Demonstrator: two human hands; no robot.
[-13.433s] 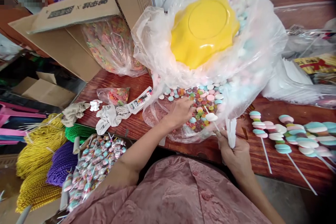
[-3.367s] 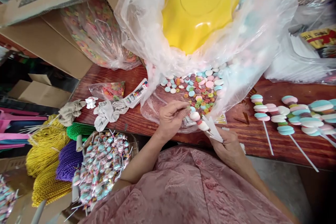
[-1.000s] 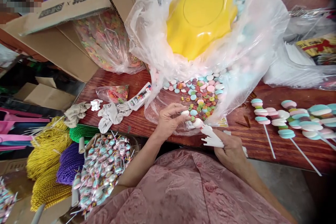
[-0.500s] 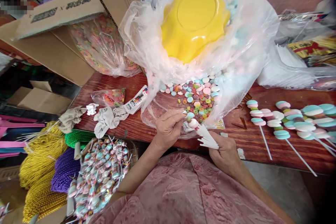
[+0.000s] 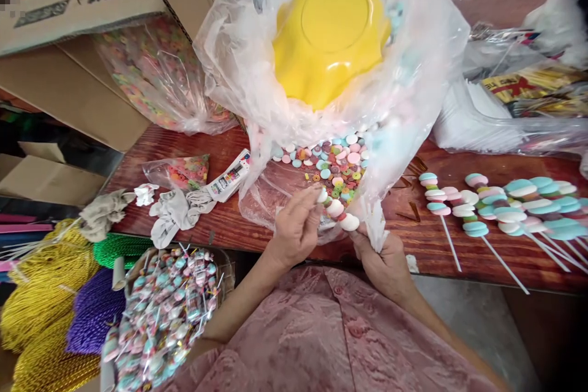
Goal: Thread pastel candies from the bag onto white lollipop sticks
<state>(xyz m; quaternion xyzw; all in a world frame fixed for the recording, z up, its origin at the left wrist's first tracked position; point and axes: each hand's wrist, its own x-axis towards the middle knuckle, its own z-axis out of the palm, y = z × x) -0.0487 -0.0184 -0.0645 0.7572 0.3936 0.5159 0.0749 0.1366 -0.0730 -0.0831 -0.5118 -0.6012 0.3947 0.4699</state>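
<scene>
Between my hands is a candy skewer (image 5: 335, 208) threaded with white marshmallow-like pieces and small coloured rings. My right hand (image 5: 383, 260) is closed on its lower end, against the lowest white piece; the stick itself is hidden. Beside these fingers is a white bundle (image 5: 375, 223) that looks like sticks, though blur makes it hard to separate from the bag. At the skewer's upper end, my left hand (image 5: 297, 220) pinches a pale candy piece (image 5: 323, 195). Just beyond lie loose pastel discs and fruit-coloured rings (image 5: 340, 171) at the mouth of a clear plastic bag (image 5: 413, 92).
A yellow scalloped bowl (image 5: 331, 37) lies upside down on the bag. Finished-looking candy skewers (image 5: 500, 208) lie at right, near a clear plastic box (image 5: 509, 128). At left are a cardboard box (image 5: 82, 67), a cloth (image 5: 179, 214), cords (image 5: 41, 294) and a basket of wrapped skewers (image 5: 165, 312).
The skewer now shows more pieces along its length between my hands. The fanned white sticks in my right hand are less distinct. The view has shifted, moving the table contents slightly left.
</scene>
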